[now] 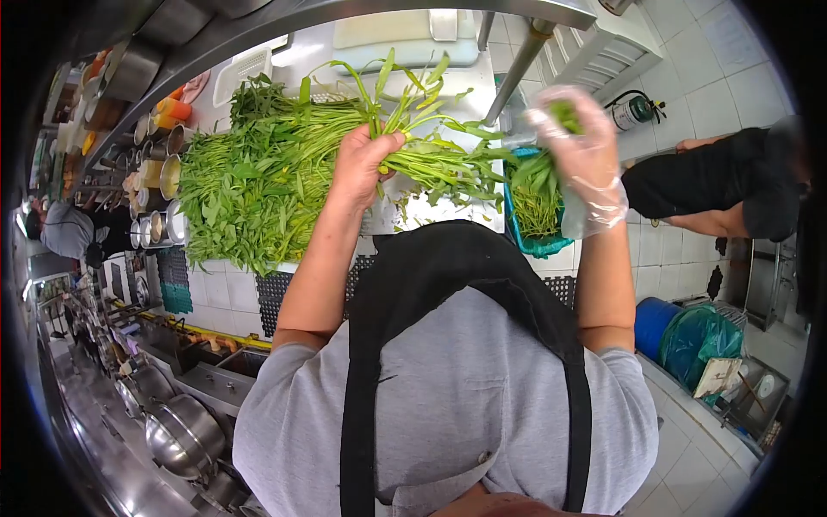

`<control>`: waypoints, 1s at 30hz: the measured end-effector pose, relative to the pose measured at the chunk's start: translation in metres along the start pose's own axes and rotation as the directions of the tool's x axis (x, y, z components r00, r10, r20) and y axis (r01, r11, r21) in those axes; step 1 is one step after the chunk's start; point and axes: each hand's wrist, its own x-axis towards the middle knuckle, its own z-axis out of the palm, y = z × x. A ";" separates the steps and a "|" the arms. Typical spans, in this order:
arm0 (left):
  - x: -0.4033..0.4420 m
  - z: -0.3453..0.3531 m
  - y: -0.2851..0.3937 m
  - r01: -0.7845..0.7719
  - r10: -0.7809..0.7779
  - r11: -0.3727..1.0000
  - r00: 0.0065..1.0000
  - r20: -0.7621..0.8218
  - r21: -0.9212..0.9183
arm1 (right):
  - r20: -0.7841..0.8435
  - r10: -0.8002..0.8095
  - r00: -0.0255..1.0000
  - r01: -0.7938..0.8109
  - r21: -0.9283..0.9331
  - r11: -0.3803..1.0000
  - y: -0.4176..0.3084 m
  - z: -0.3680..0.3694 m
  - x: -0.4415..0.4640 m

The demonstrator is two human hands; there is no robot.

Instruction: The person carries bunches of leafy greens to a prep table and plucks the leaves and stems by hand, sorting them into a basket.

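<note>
My bare left hand (363, 162) is closed around a bunch of long-stemmed leafy greens that looks like water spinach (444, 165), its stems and leaves fanning out to the right. Beside and under that hand, a big heap of the same greens (250, 185) covers the left of the steel table. My right hand (590, 151), in a clear plastic glove, is curled around a small clump of greens (565, 115). It is raised over a basket lined with green plastic (544, 250), where cut greens lie. The glove partly hides the fingertips and the basket.
Leaf scraps dot the steel tabletop (413, 215). Cutting boards (405, 34) and a white basket (241, 76) stand at its back. A metal post (517, 73) rises near the right corner. Another person in black (706, 172) is at the right. Pots (172, 177) line the left.
</note>
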 end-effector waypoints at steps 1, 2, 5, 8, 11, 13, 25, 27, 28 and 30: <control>0.000 0.004 0.001 0.004 -0.004 1.000 1.000 0.008 0.006 | 0.183 -0.045 0.982 0.035 0.060 0.998 0.003 0.004 0.001; 0.001 0.010 0.002 -0.013 0.012 1.000 0.999 0.031 0.026 | 0.241 -0.192 0.951 0.209 -0.047 0.977 0.002 0.015 0.005; 0.006 0.018 -0.003 -0.069 0.059 0.992 0.994 0.095 0.106 | 0.295 -0.360 0.885 0.426 -0.205 0.881 0.004 0.038 0.005; 0.006 0.025 -0.004 -0.116 0.092 0.979 0.985 0.144 0.168 | 0.366 -0.349 0.863 0.448 -0.230 0.864 0.007 0.054 0.005; 0.003 0.028 -0.005 -0.114 0.084 0.977 0.983 0.166 0.181 | 0.528 -0.227 0.818 0.390 -0.220 0.894 0.005 0.064 0.005; 0.004 0.027 -0.009 -0.113 0.078 0.974 0.980 0.182 0.194 | 0.446 -0.197 0.873 0.374 -0.352 0.858 0.011 0.075 0.001; -0.003 -0.008 -0.005 -0.081 0.082 0.994 0.997 0.013 -0.075 | -0.034 0.581 0.813 -0.478 0.529 0.701 0.059 -0.005 -0.001; 0.001 -0.002 -0.007 -0.136 0.140 0.987 0.989 0.040 -0.088 | -0.171 0.568 0.805 -0.377 0.591 0.713 0.059 -0.016 -0.002; 0.003 -0.001 -0.007 -0.183 0.188 0.979 0.980 0.057 -0.093 | -0.195 0.596 0.779 -0.413 0.556 0.722 0.062 -0.024 -0.003; 0.006 0.000 -0.004 -0.197 0.205 0.977 0.974 0.101 -0.085 | -0.116 0.519 0.847 -0.390 0.528 0.755 0.050 -0.040 -0.004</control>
